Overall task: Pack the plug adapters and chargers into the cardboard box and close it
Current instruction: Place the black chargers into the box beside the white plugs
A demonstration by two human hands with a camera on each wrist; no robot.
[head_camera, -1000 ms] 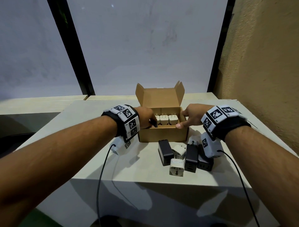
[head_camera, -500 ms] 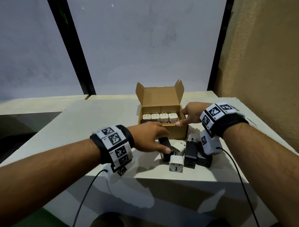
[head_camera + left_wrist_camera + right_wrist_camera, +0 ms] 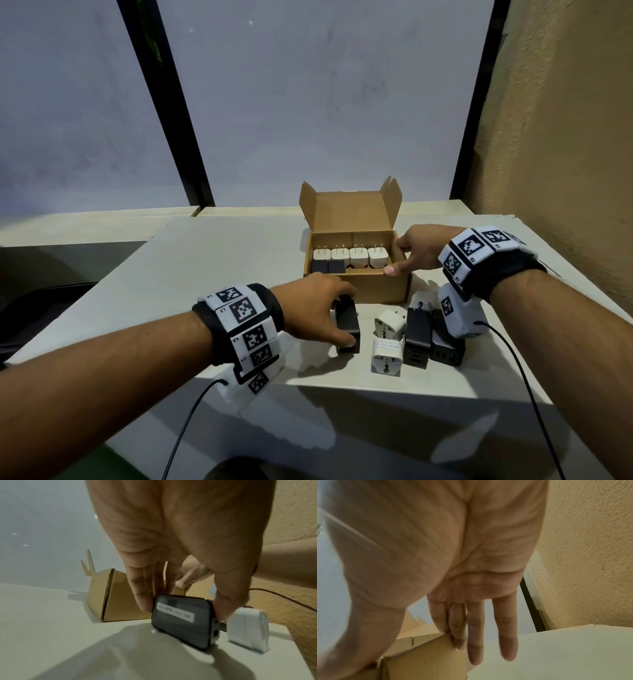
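The left hand (image 3: 317,310) gripped a black charger (image 3: 182,620) on the table (image 3: 222,274), fingers (image 3: 144,595) on one side, thumb on the other. Its white label was too blurred to read.

The right hand (image 3: 416,251) held the right front corner of the open box (image 3: 373,291), thumb on the front wall, fingers (image 3: 458,632) straight down the side.

Inside the box stood four white chargers (image 3: 351,257) in a row, prongs up, and two dark chargers (image 3: 328,266) in front at the left.

On the table before the box lay two white adapters (image 3: 387,356), two more black chargers (image 3: 418,339) and one further white item, partly hidden.

The table was off-white; a pale grey panelled wall (image 3: 308,102) stood behind, a textured tan wall (image 3: 565,120) on the right.
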